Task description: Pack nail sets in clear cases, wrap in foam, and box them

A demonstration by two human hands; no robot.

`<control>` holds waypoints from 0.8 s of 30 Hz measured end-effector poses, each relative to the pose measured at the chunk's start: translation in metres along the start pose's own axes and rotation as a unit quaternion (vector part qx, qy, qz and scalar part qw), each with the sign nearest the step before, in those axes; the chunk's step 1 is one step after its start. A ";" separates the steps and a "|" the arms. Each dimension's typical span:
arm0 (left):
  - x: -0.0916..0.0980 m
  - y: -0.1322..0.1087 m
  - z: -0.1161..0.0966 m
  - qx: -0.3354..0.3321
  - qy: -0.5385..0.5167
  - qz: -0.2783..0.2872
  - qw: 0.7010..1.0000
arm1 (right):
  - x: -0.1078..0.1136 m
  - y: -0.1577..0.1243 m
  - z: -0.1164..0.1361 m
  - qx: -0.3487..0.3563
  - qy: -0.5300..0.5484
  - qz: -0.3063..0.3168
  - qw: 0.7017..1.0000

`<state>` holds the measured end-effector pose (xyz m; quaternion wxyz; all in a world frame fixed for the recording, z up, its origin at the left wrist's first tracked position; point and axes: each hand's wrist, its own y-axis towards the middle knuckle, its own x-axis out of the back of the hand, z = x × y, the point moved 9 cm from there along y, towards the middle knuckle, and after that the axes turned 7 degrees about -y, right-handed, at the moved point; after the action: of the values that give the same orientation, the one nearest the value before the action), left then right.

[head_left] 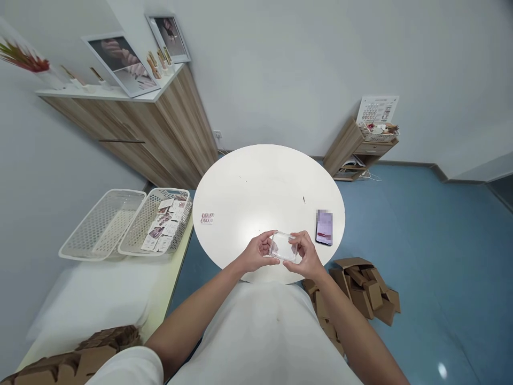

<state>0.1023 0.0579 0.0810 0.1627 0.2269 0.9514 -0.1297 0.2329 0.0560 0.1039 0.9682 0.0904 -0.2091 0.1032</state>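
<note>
2 hands, the left hand [256, 253] and right hand [306, 256], pinched a clear case [282, 247] above the near edge of the tabletop [260, 182]; holding it evenly by its edges looked wisest.

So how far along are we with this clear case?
Finished-looking nail cards lie in one white basket. The left hand and right hand hold the clear plastic case. The nail strip lies loose on the round table, probably left to do.

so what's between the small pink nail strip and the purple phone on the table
Only bare round white tabletop, in the head view; the clear plastic box sits nearer.
</note>
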 end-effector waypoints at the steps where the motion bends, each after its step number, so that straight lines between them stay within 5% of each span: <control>1: 0.000 0.000 0.002 0.000 0.000 0.000 1.000 | 0.000 0.000 -0.002 -0.002 0.013 -0.001 1.000; 6: 0.000 -0.001 0.014 0.007 0.000 -0.006 1.000 | -0.001 0.004 -0.009 -0.010 0.103 -0.005 0.995; 14: 0.011 -0.006 0.025 0.072 -0.084 -0.039 0.993 | -0.005 0.004 -0.012 -0.017 0.088 0.043 0.995; 24: 0.031 -0.012 0.037 0.095 -0.011 -0.103 0.990 | -0.016 0.013 -0.035 -0.074 0.134 0.063 0.986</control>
<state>0.0793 0.0478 0.0380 0.1366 0.1407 0.9513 -0.2380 0.2293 0.0736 0.0676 0.9831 -0.0098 -0.0899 0.1595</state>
